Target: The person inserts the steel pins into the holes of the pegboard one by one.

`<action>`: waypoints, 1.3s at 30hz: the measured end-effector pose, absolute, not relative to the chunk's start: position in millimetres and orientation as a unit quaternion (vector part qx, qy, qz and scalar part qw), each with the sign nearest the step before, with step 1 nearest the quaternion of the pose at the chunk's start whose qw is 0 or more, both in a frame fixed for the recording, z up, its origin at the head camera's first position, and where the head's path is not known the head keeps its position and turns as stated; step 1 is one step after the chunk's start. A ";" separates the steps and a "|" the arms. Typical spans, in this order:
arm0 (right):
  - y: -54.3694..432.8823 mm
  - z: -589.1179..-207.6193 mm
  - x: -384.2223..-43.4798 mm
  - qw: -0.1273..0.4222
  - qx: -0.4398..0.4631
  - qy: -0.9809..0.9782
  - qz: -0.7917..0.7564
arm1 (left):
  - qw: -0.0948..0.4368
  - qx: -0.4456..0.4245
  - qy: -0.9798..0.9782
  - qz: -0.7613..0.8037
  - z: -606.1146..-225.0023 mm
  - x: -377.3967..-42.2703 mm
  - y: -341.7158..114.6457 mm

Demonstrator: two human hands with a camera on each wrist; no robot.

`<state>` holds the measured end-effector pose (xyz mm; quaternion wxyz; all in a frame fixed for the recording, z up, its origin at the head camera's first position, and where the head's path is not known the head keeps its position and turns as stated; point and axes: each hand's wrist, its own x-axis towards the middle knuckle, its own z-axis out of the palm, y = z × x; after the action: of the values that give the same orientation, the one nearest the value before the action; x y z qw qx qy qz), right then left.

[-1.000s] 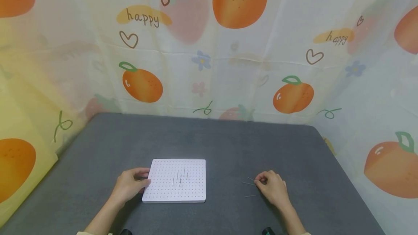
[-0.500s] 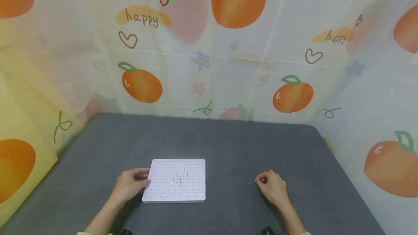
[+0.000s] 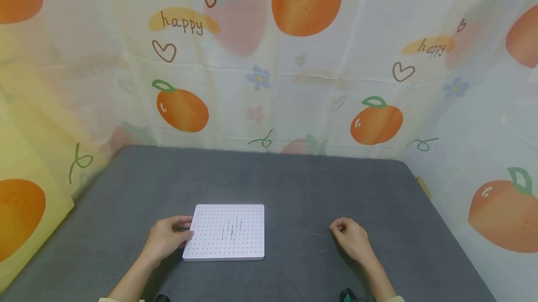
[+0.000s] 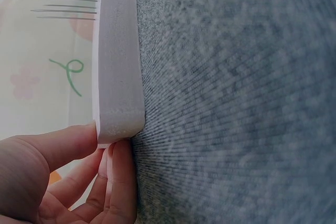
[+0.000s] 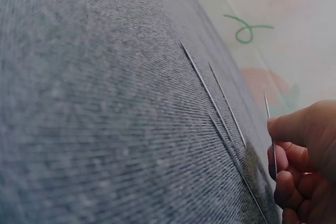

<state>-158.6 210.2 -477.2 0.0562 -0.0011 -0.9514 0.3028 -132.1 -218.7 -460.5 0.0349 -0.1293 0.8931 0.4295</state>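
Grip of R hand is narrow, w/ one pin held betw. thumb and fingers; its axis runs approx. 12–6 in R wrist view. From there, board lies well apart at 9 o'clock on surface. L hand is nearer, pinching board's 9 o'clock edge. Loose pins lie at 8–9 o'clock from R hand.

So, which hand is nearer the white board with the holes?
Left. The left hand grips the white board at its left edge; the right hand is apart, off to its right, pinching a thin metal pin.
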 end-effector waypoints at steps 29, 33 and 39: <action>172.5 -457.8 -161.3 0.068 0.062 -0.927 0.364 | 0.036 -0.135 0.894 0.426 -461.2 -132.8 -218.2; 166.2 -457.0 -160.1 0.091 0.081 -0.924 0.362 | 0.035 -0.134 0.895 0.424 -461.3 -133.0 -217.9; 156.9 -456.0 -158.6 0.121 0.087 -0.914 0.377 | 0.034 -0.133 0.895 0.424 -460.8 -132.9 -218.1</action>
<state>-158.6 156.9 -456.0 0.1208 0.0867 -0.9143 0.3768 -132.9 -218.1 -460.8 0.0335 -0.1329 0.8951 0.4244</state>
